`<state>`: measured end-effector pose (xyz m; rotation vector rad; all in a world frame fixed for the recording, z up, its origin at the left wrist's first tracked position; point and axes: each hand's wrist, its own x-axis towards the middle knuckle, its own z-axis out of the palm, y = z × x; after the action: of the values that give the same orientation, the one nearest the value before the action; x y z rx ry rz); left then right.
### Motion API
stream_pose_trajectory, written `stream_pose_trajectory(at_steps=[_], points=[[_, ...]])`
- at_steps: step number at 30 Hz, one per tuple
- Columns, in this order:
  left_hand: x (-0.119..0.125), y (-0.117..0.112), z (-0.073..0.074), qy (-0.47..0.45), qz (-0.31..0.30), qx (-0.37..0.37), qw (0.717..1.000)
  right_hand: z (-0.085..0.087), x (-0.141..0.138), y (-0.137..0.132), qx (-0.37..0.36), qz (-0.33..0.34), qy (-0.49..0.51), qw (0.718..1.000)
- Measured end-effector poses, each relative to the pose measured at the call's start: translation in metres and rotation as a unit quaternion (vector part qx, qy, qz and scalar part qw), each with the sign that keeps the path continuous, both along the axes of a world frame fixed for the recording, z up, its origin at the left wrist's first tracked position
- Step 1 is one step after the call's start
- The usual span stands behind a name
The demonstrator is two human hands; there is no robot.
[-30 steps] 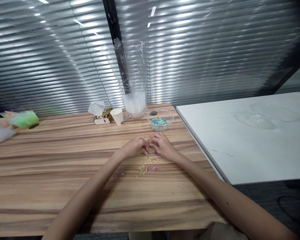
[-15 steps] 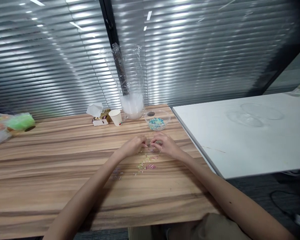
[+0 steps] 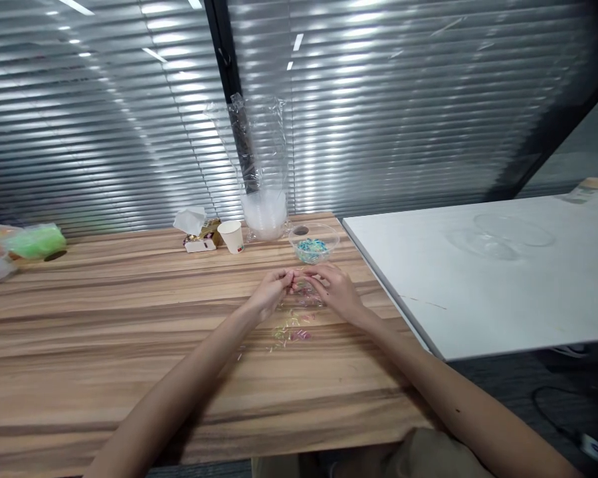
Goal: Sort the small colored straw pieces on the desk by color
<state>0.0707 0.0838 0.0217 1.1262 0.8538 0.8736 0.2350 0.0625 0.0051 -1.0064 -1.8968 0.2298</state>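
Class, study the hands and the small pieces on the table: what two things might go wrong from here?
The pink and yellow pieces lie loose on the wooden table, so a careless sweep might scatter them. The clear bowl of mostly blue pieces stands just beyond the right hand, which might knock it.

Bare forearms [image 3: 194, 375], right-side mole [image 3: 457, 410], brownish clothing [image 3: 421, 457]

Pieces [image 3: 307, 299] partly hidden by right hand [image 3: 339, 292]
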Motion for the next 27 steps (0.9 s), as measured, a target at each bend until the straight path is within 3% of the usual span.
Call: stream_pose_trajectory(at_steps=[6, 9, 16, 20, 23, 27], points=[[-0.001, 0.003, -0.004, -0.072, -0.003, -0.153, 0.986, 0.001, -0.006, -0.005, 0.063, 0.037, -0.01, 0.997], [0.0, 0.003, -0.005, -0.084, -0.014, -0.193, 0.977, -0.002, -0.008, -0.004, 0.063, 0.055, -0.01, 0.996], [0.0, 0.002, -0.005, -0.091, -0.016, -0.211, 0.973, -0.003, -0.002, 0.002, 0.053, 0.082, -0.016, 0.995], [-0.002, 0.004, -0.002, -0.098, -0.022, -0.213, 0.972, 0.0, 0.002, 0.003, 0.048, 0.0, 0.001, 0.999], [-0.003, 0.005, -0.001, -0.092, 0.018, -0.209, 0.973, 0.001, 0.005, 0.003, 0.013, -0.043, -0.011, 0.999], [-0.004, 0.008, -0.003, -0.091, 0.061, -0.175, 0.979, -0.002, 0.007, 0.003, -0.052, 0.009, -0.083, 0.995]])
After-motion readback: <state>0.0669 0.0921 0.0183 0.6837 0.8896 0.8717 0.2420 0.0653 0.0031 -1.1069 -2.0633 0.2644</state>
